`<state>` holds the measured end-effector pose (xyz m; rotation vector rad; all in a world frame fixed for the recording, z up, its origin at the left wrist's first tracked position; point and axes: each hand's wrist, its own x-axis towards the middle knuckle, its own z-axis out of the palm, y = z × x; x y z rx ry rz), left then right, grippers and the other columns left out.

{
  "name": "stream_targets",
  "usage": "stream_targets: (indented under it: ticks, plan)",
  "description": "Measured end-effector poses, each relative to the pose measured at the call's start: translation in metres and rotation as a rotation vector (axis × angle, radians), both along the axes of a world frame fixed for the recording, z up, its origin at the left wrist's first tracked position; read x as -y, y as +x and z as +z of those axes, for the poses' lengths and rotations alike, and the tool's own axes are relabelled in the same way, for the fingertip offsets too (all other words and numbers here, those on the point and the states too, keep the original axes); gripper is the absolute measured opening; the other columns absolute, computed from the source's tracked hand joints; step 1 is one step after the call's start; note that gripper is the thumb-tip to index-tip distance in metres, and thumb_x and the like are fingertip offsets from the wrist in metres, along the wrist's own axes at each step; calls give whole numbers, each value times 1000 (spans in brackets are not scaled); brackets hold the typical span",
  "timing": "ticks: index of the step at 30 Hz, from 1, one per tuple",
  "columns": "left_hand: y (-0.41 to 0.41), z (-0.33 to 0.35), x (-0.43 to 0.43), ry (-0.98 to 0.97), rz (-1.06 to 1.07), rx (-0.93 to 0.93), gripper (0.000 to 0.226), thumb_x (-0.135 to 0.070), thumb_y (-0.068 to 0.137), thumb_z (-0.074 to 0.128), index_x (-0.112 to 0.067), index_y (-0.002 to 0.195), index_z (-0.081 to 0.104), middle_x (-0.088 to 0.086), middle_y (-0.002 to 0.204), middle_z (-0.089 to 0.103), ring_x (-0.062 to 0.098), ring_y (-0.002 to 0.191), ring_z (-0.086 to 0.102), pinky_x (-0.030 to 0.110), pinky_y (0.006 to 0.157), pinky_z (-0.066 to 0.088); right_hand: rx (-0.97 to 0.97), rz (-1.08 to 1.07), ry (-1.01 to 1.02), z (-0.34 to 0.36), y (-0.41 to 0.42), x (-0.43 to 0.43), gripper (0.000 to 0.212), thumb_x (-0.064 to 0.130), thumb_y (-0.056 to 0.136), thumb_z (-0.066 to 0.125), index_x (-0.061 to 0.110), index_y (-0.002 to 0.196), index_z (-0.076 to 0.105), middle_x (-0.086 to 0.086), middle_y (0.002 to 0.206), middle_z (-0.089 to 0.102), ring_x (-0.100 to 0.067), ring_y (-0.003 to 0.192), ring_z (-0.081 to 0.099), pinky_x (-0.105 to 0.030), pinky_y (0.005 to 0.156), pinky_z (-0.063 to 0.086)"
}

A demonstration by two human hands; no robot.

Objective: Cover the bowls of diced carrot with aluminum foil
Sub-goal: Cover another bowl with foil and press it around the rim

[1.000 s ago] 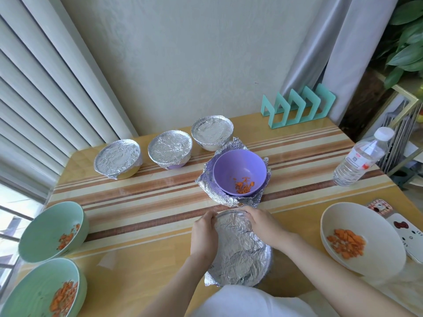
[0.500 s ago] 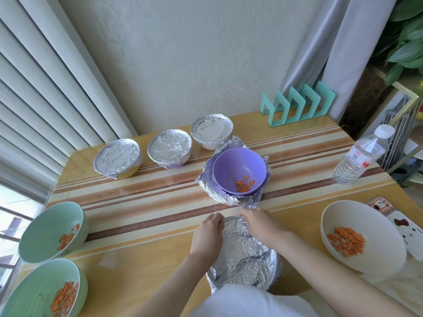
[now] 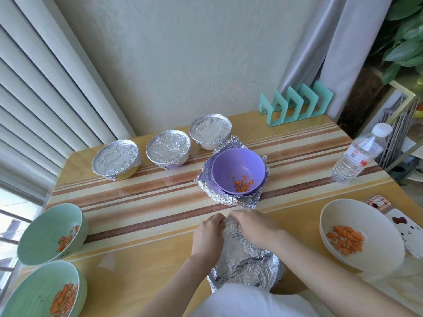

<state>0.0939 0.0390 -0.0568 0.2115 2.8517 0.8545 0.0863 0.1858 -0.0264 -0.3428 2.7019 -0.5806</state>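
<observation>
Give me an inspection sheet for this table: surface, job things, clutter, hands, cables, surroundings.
Surface: striped wooden table, glossy.
Job's things: three foil-covered bowls at the back; purple bowl, uncovered, carrot inside, standing on a foil sheet; two green bowls and a white bowl, uncovered, carrot inside; crumpled front foil at the near edge.
Clutter: water bottle, teal rack, patterned case.
Hands: left hand and right hand both pinch the front foil's far edge.
Cables: nothing seen.
Surroundings: blinds on the left, curtain and plant on the right.
</observation>
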Motion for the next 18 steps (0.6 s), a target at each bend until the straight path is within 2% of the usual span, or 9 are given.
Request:
stream_targets:
  ticks: [4, 7, 9, 11, 14, 16, 18]
  plan:
    - [1, 2, -2, -10, -13, 1, 15, -8, 92, 43, -14, 94, 58, 6, 90, 63, 29, 79, 56, 36, 65, 40, -26, 3, 63, 0, -1, 1, 43, -11, 84, 38, 11, 116, 57, -11, 103, 63, -27, 91, 59, -27, 64, 32]
    - [1, 1, -1, -14, -13, -1, 14, -10, 93, 43, -14, 96, 57, 6, 90, 63, 30, 79, 56, 38, 65, 42, -13, 7, 3, -5, -4, -4, 42, -7, 87, 41, 15, 119, 58, -10, 105, 65, -28, 94, 60, -28, 66, 35]
    - [0, 1, 0, -15, -7, -3, 14, -11, 94, 44, -15, 96, 57, 4, 90, 63, 29, 79, 57, 38, 65, 43, 23, -49, -133, -11, -5, -10, 34, 3, 94, 42, 19, 119, 60, -5, 104, 67, -20, 89, 59, -27, 65, 37]
    - [0, 1, 1, -3, 4, -6, 14, -14, 96, 42, -14, 95, 57, 3, 90, 64, 29, 78, 57, 38, 65, 44, 53, -109, -224, -16, -4, -16, 30, 12, 99, 42, 19, 121, 60, -3, 106, 68, -9, 82, 54, -18, 61, 36]
    - [1, 0, 1, -8, -3, -3, 15, -14, 96, 42, -14, 94, 56, 4, 89, 64, 28, 77, 56, 37, 64, 44, 41, -127, -225, -22, 2, -21, 34, 5, 97, 45, 18, 124, 61, -7, 106, 69, 1, 68, 46, -4, 54, 34]
    - [1, 1, 0, -13, -10, -8, 14, -13, 95, 42, -14, 94, 56, 4, 88, 64, 28, 76, 56, 38, 64, 43, 17, -135, -226, -22, 4, -21, 35, 3, 96, 46, 18, 124, 61, -5, 100, 69, 7, 61, 41, -2, 52, 35]
    - [1, 2, 0, -12, -11, -15, 15, -14, 96, 41, -14, 94, 56, 4, 88, 63, 28, 77, 56, 37, 64, 42, 32, -154, -266, -19, 4, -22, 33, 5, 97, 45, 15, 124, 61, 6, 86, 62, 10, 53, 44, -3, 54, 36]
